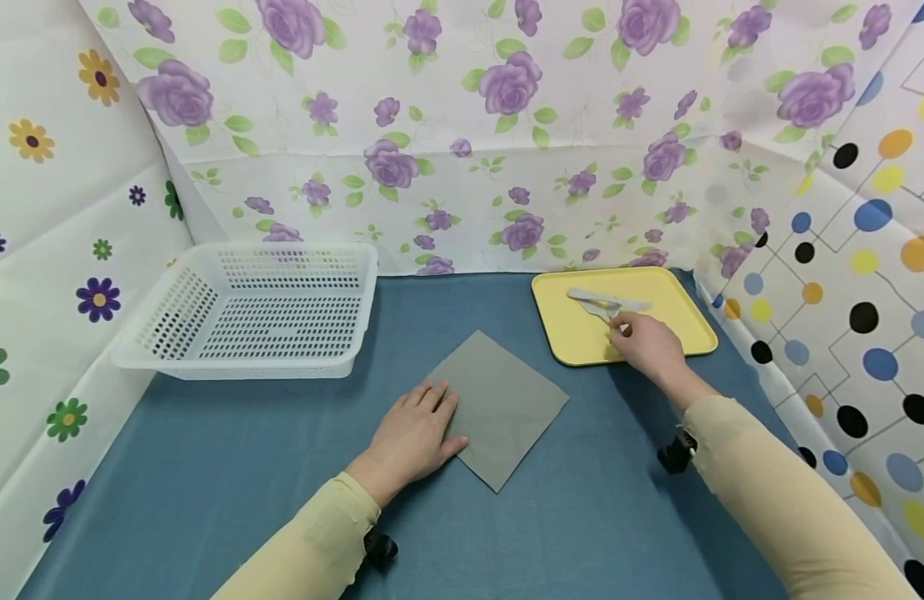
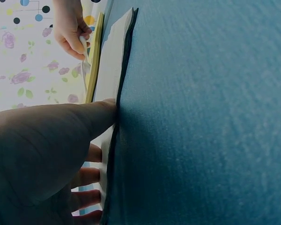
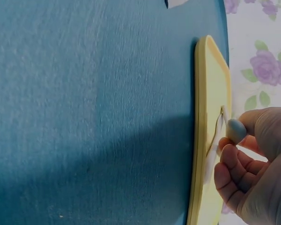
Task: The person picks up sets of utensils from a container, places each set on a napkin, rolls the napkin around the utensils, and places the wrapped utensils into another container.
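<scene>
Pinching a pale bit of cutlery point(image 1: 595, 311) between the thumb and curled fingers of my right hand point(image 1: 649, 343), over at the yellow tray point(image 1: 570, 335) in the right half of the head view. Can't tell if it's a fork or a spoon. A knife point(image 1: 589, 295) lies on the tray just above it. My left hand point(image 1: 412, 429) rests loose, unclenched, on a grey napkin point(image 1: 510, 404) mid-frame. White basket point(image 1: 252, 369) sits upper left, blue cloth point(image 1: 244, 483) underneath everything.

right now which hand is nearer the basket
Left: the left hand touches the grey cloth, front-right of the basket; the right hand is farther off, over the yellow tray.
</scene>
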A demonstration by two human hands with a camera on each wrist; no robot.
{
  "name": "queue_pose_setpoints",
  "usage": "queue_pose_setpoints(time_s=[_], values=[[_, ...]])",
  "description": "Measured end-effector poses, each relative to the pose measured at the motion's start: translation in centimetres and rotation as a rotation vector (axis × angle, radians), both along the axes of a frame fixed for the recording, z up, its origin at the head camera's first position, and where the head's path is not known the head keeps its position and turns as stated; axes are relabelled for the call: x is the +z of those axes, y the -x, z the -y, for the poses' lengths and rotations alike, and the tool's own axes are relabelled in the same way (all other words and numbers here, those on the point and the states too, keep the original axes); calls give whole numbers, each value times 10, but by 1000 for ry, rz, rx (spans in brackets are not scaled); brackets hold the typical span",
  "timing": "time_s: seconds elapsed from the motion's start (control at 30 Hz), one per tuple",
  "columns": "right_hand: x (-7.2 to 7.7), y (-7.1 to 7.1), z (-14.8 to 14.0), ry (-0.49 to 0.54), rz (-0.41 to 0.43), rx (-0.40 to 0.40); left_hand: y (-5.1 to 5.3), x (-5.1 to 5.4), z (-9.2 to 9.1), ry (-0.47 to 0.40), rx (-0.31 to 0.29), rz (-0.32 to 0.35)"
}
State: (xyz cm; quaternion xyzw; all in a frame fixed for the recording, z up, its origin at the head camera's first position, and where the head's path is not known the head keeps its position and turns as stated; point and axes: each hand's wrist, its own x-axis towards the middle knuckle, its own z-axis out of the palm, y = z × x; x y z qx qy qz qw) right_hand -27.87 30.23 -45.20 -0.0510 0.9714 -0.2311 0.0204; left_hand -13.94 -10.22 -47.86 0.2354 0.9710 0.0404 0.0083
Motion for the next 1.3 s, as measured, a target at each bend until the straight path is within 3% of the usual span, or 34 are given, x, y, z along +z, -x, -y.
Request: queue_pose_setpoints(time_s=[0.57,0.9,1.3], values=[[14,-17,2,168,90,-50,0,2,0,-17,-4,5],[18,-31,12,195,68,-36,-1,3,1,-33,-17,-21],[16,-43,32,245,4,-2,-2,7,1,-43,-15,-3]])
